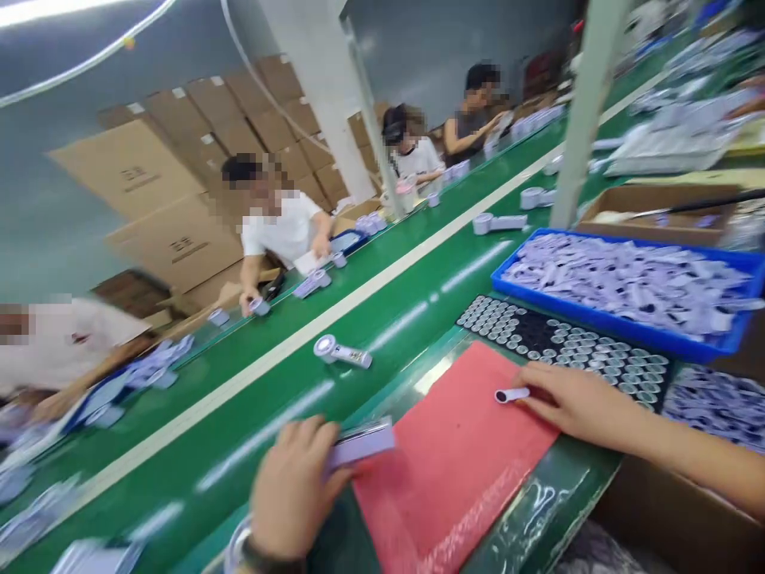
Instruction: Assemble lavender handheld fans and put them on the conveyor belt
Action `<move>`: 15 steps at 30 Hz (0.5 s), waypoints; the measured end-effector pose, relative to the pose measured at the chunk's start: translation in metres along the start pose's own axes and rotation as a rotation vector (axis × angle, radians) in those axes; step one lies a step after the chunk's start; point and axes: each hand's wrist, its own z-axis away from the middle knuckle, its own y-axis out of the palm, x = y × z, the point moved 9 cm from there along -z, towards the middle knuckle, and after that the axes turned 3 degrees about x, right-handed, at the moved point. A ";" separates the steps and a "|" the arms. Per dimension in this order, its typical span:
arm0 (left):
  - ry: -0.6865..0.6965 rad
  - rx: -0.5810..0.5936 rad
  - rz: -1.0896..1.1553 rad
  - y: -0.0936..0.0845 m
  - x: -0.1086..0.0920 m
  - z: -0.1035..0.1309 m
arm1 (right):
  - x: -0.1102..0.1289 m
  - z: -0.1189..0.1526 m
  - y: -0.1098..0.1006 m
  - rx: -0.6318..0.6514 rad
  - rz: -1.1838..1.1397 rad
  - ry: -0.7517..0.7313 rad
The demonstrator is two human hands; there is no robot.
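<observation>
We wrap our left hand round a lilac part and pinch a small piece in our right hand, seemingly to leave its dark tip uncovered.

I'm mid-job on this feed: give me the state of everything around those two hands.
Left hand: closed on a lavender piece
Right hand: pinching a small part
Red sheet: flat, under both held items
Blue tray: filled with lavender parts
Black board: partly covered with round pieces
Handled device: lying on the belt
Green belt: running or stopped, cannot tell
</observation>
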 end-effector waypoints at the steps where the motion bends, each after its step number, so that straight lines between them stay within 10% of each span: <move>1: 0.028 -0.023 0.023 0.002 -0.038 -0.004 | 0.001 -0.001 0.002 0.019 -0.048 0.005; 6: 0.084 -0.272 0.145 0.015 -0.142 0.001 | 0.052 -0.004 0.006 0.042 -0.268 -0.111; 15: 0.017 -0.124 0.685 0.018 -0.124 0.019 | 0.137 -0.005 0.046 0.104 -0.158 -0.356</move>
